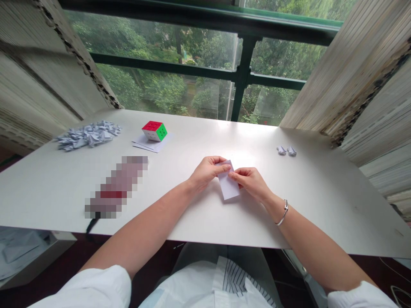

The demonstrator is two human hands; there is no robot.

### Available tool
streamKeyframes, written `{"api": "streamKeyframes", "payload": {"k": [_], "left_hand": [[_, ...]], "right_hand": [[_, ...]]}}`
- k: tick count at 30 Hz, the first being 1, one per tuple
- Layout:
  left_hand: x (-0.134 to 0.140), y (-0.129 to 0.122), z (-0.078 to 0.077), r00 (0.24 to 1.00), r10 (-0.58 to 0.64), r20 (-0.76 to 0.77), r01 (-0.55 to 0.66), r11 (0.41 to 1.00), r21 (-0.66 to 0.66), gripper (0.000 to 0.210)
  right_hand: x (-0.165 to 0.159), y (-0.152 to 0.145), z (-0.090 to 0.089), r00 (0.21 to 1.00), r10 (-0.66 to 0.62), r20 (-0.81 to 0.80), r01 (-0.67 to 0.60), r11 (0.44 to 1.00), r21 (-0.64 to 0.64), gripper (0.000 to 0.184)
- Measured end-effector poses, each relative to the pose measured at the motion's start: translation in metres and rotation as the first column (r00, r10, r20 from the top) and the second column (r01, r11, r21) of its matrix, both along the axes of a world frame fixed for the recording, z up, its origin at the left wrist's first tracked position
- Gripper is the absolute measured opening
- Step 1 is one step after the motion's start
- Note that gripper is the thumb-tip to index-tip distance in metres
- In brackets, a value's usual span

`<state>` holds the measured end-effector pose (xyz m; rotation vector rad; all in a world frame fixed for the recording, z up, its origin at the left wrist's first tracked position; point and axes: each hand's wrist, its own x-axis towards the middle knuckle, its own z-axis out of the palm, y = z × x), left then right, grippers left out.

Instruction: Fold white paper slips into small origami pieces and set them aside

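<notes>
A small white rectangle of paper point(230, 188) is held between my two hands, just above the white table point(192, 222). My left hand point(210, 171) pinches its upper left part, thumb on top. On the right edge, my right hand point(252, 182) grips the same paper between thumb and fingers. The fingers behind the sheet are partly hidden. Whether the paper is folded in layers I cannot tell.
At the back left lies a pile of small folded papers point(91, 136). Beside it a puzzle cube point(154, 130) sits on white paper sheets point(146, 144). A blurred-out object point(117, 188) lies at the left. Two folded paper pieces point(281, 150) stand at the right, before the window point(180, 81).
</notes>
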<state>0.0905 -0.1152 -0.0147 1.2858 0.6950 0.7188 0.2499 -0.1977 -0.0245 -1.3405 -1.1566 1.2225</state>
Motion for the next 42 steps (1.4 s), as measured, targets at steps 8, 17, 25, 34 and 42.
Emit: {"api": "streamKeyframes", "payload": {"k": [8,17,25,34,42], "left_hand": [[0.001,-0.008,0.001,1.000,-0.024,-0.007,0.024,0.999,0.025,0.023],[0.000,0.001,0.000,0.985,0.172,0.010,-0.172,0.984,-0.036,0.034],[-0.006,0.012,-0.005,0.973,0.227,-0.037,-0.229,0.972,-0.050,0.038],[-0.008,0.016,-0.005,0.993,0.119,0.012,-0.116,0.982,-0.149,0.036],[-0.004,0.006,0.000,0.987,0.058,0.148,-0.023,0.974,-0.223,0.050]], "right_hand": [[-0.001,0.000,-0.003,0.995,0.012,0.100,-0.015,0.999,0.028,0.036],[-0.005,-0.001,0.005,1.000,0.027,0.006,-0.027,0.999,-0.045,0.039],[0.000,-0.004,0.009,0.980,0.183,0.082,-0.170,0.975,-0.142,0.042],[0.014,-0.003,0.011,0.979,-0.001,0.202,-0.043,0.975,0.217,0.033],[0.012,-0.001,0.001,0.906,0.019,0.423,-0.218,0.877,0.428,0.017]]}}
